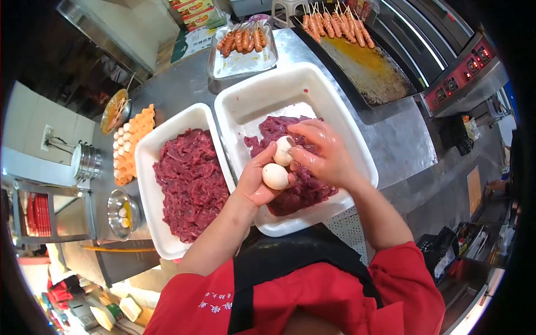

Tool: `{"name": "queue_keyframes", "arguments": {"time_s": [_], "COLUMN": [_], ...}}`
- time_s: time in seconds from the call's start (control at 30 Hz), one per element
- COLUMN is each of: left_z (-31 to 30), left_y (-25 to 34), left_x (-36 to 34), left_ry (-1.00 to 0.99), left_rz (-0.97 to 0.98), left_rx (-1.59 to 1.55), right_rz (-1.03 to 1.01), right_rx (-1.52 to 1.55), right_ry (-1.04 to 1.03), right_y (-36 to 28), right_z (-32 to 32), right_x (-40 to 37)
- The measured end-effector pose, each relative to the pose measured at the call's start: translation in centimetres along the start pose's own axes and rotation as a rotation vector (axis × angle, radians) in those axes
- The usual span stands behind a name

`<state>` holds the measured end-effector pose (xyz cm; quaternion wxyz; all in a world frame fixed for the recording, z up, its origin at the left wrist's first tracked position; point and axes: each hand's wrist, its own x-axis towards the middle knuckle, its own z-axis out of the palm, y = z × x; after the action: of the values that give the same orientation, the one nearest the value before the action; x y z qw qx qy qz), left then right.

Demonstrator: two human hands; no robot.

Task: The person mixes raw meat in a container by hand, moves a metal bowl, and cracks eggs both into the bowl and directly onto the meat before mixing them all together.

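My left hand (254, 181), palm up, is closed around two pale eggs. The lower egg (275, 176) rests against its fingers; the upper egg (283, 151) sits just above, with a dark line on its shell that may be a crack. My right hand (324, 156) looks wet, its fingers apart and curved, fingertips at the side of the upper egg. Both hands are over the right white tub (349, 131), which holds dark red raw meat pieces (304, 192). Beside it, the left white tub (146, 184) holds more sliced raw meat (192, 181).
At left are an egg tray (142, 123) with several eggs, a metal bowl (115, 215) with eggs inside, and another bowl (106, 114). Behind stand a metal tray (268, 58) of skewered sausages and a griddle (385, 78) with more. A control panel (458, 72) is at right.
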<state>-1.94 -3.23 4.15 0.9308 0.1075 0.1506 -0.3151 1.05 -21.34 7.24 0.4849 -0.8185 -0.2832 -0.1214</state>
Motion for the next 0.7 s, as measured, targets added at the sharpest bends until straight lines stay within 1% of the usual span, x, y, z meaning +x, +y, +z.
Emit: {"name": "queue_keyframes", "arguments": {"time_s": [0.03,0.07,0.13,0.2,0.23,0.27,0.3,0.33,0.37,0.4,0.43,0.47,0.5,0.53,0.57,0.63,0.7], "left_z": [0.2,0.2,0.1,0.0,0.2,0.5,0.7,0.5,0.3,0.0,-0.4,-0.6,-0.6,-0.6,-0.4,-0.1,-1.0], "left_y": [-0.2,-0.5,-0.8,-0.9,-1.1,-1.3,-1.4,-1.8,-2.4,-2.8,-2.9,-3.2,-3.5,-3.7,-3.9,-4.3,-4.7], "left_x": [0.1,0.1,0.3,0.3,0.1,-0.1,-0.2,-0.1,0.0,0.2,0.3,0.4,0.5,0.6,0.7,0.8,1.6], "left_ry": [0.019,0.038,0.052,0.082,0.084,0.141,0.198,0.201,0.224,0.247,0.274,0.280,0.308,0.335,0.334,0.398,0.366], "left_rz": [-0.002,-0.007,0.000,-0.003,0.005,0.020,0.035,0.042,0.154,0.267,0.337,0.340,0.380,0.420,0.422,0.374,0.415], "left_rx": [0.162,0.323,0.369,0.492,0.482,0.564,0.646,0.636,0.766,0.897,0.990,0.982,1.085,1.189,1.187,1.133,1.097], "right_rz": [0.237,0.244,0.409,0.402,0.409,0.415,0.413,0.448,0.483,0.482,0.491,0.502,0.502,0.500,0.497,0.500,0.502], "right_rx": [0.190,0.195,0.499,0.515,0.508,0.501,0.499,0.471,0.443,0.441,0.377,0.314,0.314,0.238,0.163,0.157,0.150], "right_ry": [-0.219,-0.218,-0.448,-0.479,-0.518,-0.556,-0.569,-0.526,-0.483,-0.494,-0.463,-0.431,-0.438,-0.434,-0.427,-0.412,-0.395], "right_y": [-0.6,-0.1,0.9,1.8,2.0,2.1,2.2,2.3,2.5,2.8,3.1,3.3,3.2,2.9,2.6,2.3,1.8], "right_z": [-1.5,-1.9,-2.3,-2.2,-2.2,-2.1,-2.0,-1.8,-1.6,-1.3,-0.9,-0.7,-0.7,-0.7,-0.7,-0.8,-1.0], "right_x": [0.6,0.6,0.6,0.2,0.1,0.0,0.0,-0.2,-0.3,-0.4,-0.6,-0.7,-0.7,-0.5,-0.4,-0.4,-0.2]}}
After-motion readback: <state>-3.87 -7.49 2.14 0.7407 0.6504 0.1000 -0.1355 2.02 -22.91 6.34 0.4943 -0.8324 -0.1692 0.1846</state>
